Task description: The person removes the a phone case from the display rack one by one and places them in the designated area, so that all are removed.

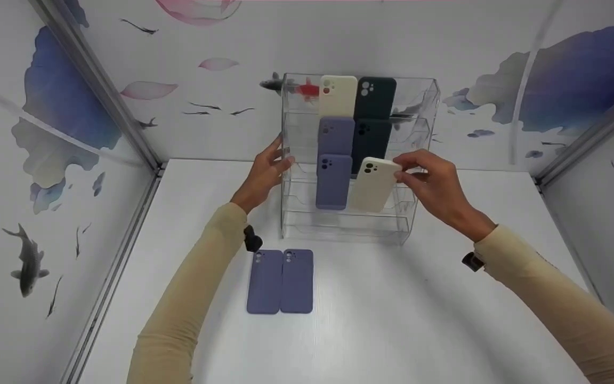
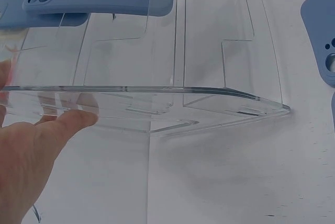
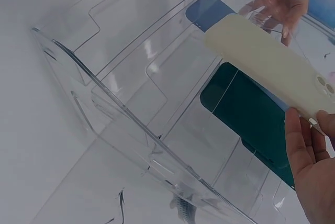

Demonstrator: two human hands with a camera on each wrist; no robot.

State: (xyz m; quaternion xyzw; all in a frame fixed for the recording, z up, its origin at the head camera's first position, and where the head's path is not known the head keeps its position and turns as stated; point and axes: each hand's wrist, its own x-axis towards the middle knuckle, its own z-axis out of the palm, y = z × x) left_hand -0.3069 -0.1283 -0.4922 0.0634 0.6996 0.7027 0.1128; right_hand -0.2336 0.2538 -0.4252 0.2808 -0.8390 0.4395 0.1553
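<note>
A clear acrylic tiered rack (image 1: 347, 228) holds several phone cases. With thumb and fingers, my right hand (image 1: 435, 184) pinches the upper right edge of a cream phone case (image 1: 376, 186), tilted in front of the rack's lower tiers. Behind that case is a dark green phone case (image 1: 372, 140), seen lower down in the right wrist view. A purple phone case (image 1: 333, 184) stands just left of the cream one. My left hand (image 1: 261, 176) touches the rack's left side panel, its thumb (image 2: 78, 120) extended along the outer face.
Two more purple phone cases (image 1: 297, 282) lie side by side on the white table (image 1: 381, 320), in front of the rack. Higher tiers hold another cream case (image 1: 338, 96), a dark green case (image 1: 375, 98) and a purple case (image 1: 336, 133). Printed walls (image 1: 221, 128) enclose the table.
</note>
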